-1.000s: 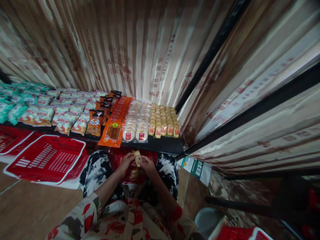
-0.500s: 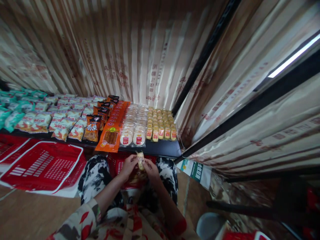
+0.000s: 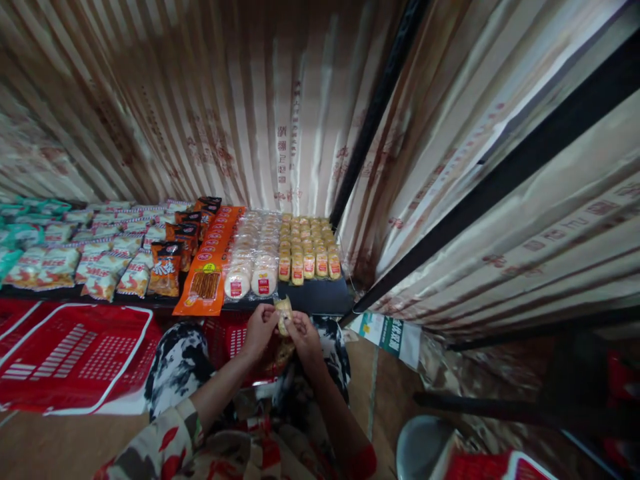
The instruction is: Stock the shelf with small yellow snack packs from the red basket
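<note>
Evidently, taking the clock as centred on the hands with twelve straight ahead, the small, pale-yellow, plastic-wrapped pack (image 3: 283,315) sits right at the centre, above the lap. The left hand (image 3: 263,330) grips it from the nine o'clock side and the right hand (image 3: 303,335) from three, both closed on it with bent fingers. Such a light pinch probably suits so small a piece, steadying it without covering its face.

Under the hands, the red perforated plastic basket (image 3: 217,339) stands between the knees, likely so that its contents stay close.

At one o'clock, the yellow oblong packs with red-and-white labels (image 3: 309,257) stand in straight rows on the black flat shelf (image 3: 325,293); their labels face the sitter, presumably so each front can be read. At eleven are white round biscuits in clear wrapping (image 3: 250,267), and at ten a long orange flat packet (image 3: 206,280), lying lengthwise between its neighbours like a divider. Near nine, the larger red plastic basket with a white rim (image 3: 75,357) rests beside the left knee.
</note>
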A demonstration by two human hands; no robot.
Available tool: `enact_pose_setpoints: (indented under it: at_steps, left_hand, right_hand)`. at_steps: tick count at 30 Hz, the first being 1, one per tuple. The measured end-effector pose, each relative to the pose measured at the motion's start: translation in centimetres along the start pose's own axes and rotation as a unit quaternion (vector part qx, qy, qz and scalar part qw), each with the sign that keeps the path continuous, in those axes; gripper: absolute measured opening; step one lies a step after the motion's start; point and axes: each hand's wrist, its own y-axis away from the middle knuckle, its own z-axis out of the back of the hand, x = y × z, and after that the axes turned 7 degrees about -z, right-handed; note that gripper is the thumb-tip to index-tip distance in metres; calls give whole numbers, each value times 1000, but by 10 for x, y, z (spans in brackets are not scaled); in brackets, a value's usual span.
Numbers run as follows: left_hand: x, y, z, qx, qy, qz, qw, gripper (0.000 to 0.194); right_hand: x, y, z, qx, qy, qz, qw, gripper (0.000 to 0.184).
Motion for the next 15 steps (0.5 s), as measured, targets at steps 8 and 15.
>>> enact_pose_setpoints:
  at_steps: [8, 15]
  left_hand:
    - [-9, -2, -22, -35, 0, 6, 999, 29]
    - [-26, 8, -33, 0, 55, 22, 998, 34]
  right_hand:
    - [10, -1, 13, -20, 19, 38, 999, 43]
    - [5, -2, 20, -47, 53, 86, 994, 39]
